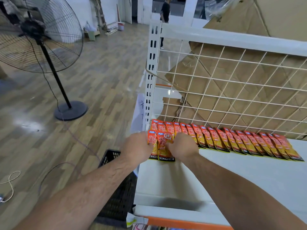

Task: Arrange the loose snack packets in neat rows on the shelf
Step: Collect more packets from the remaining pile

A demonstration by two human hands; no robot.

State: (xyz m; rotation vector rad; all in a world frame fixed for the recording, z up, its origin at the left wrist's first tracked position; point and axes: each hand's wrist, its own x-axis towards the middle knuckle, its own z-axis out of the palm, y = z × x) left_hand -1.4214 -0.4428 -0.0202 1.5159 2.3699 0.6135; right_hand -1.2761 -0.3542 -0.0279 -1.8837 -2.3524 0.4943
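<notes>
Where the white slotted metal upright stands, left hand grips orange foil snack packets; right hand likewise, fingers curled.

Left hand, right hand gripping front packets (orange), back row, white shelf

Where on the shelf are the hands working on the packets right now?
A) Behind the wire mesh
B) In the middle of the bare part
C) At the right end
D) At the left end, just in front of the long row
D: the left hand and right hand grip packets at the left end of the shelf, just in front of the row along the mesh.
</notes>
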